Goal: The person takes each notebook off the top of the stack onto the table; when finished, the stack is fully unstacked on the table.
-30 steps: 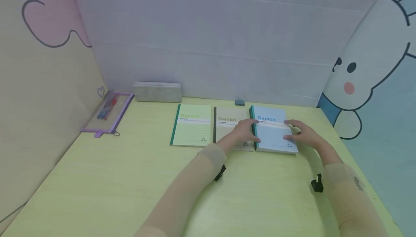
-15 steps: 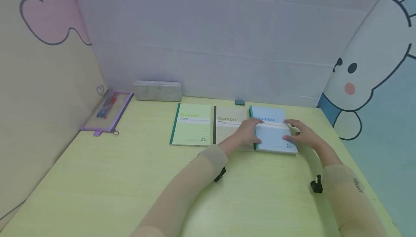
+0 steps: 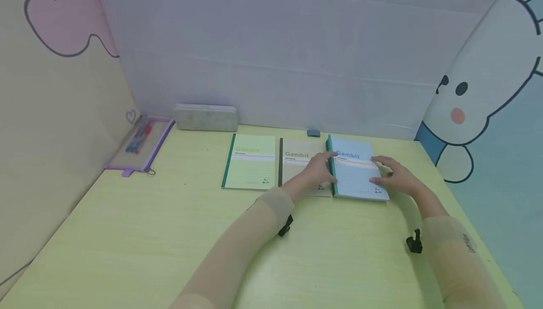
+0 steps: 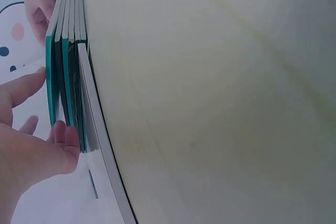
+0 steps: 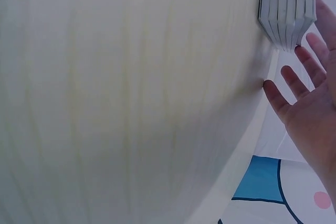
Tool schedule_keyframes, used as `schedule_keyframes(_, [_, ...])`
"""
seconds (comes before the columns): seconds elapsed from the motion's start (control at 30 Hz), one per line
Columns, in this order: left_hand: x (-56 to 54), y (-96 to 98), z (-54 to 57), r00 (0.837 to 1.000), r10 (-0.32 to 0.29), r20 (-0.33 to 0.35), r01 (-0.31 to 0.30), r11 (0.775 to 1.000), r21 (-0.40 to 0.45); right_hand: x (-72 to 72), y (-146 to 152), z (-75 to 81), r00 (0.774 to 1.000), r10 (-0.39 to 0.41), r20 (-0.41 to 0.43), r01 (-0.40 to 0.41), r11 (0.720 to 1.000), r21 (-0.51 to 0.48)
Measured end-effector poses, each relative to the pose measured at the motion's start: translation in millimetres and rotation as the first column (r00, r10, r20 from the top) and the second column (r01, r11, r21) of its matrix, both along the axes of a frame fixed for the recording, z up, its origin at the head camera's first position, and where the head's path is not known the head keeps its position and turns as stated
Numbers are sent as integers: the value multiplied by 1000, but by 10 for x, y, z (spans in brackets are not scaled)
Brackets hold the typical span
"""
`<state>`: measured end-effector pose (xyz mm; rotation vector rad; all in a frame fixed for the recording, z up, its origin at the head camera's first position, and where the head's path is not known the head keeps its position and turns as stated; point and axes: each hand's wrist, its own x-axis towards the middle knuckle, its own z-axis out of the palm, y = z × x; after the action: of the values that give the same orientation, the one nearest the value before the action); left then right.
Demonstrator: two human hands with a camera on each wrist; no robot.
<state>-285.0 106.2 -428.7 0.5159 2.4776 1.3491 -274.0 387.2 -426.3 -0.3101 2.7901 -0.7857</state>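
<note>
A stack of several notebooks [image 3: 354, 177], topped by a light-blue "Gambit" cover, lies on the table's right part. Its teal and dark spines [image 4: 65, 77] show slightly fanned in the left wrist view. My left hand [image 3: 317, 170] touches the spine side with thumb and fingertips, its palm over a beige notebook [image 3: 292, 165]. On the opposite side, the fingertips of my right hand [image 3: 394, 174] rest at the stack's page edges [image 5: 286, 9]. Fingers of the right hand are spread and fairly straight in its wrist view. A green notebook [image 3: 250, 163] lies farther left.
A grey pencil case [image 3: 206, 117] stands by the back wall. Left of it lies a purple-edged mesh pouch [image 3: 142, 144] with pens inside. A small blue-grey block [image 3: 313, 133] sits behind the notebooks. Walls border the table [image 3: 140, 233] at the back and sides.
My left hand's fingertips first slid slightly right over the top cover, then drew back left to the spine. The stack's upper notebooks shifted marginally; the right hand barely moved.
</note>
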Motion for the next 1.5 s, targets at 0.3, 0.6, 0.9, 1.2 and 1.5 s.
schedule_keyframes(0.3, [-56, -12, 27, 995, -3, 98, -11, 990, 143, -14, -19, 9, 1000, 16, -21, -17, 1000, -22])
schedule_keyframes(0.6, [-11, -19, 2, 998, -20, 56, 15, 997, 77, 24, -67, 51, 1000, -7, 11, 7, 1000, -25])
schedule_keyframes(0.9, [77, -7, 51, 999, -32, 8, 32, 995, 90, 82, -100, 131, 999, -1, -45, 2, 1000, 23])
schedule_keyframes(1.2, [116, -55, 173, 999, -45, -28, 47, 996, 71, 126, -156, 296, 996, 3, -88, -3, 1000, 2])
schedule_keyframes(1.5, [133, -137, 302, 999, -44, 4, 43, 988, 145, 165, -221, 464, 997, -22, -80, 20, 999, -29])
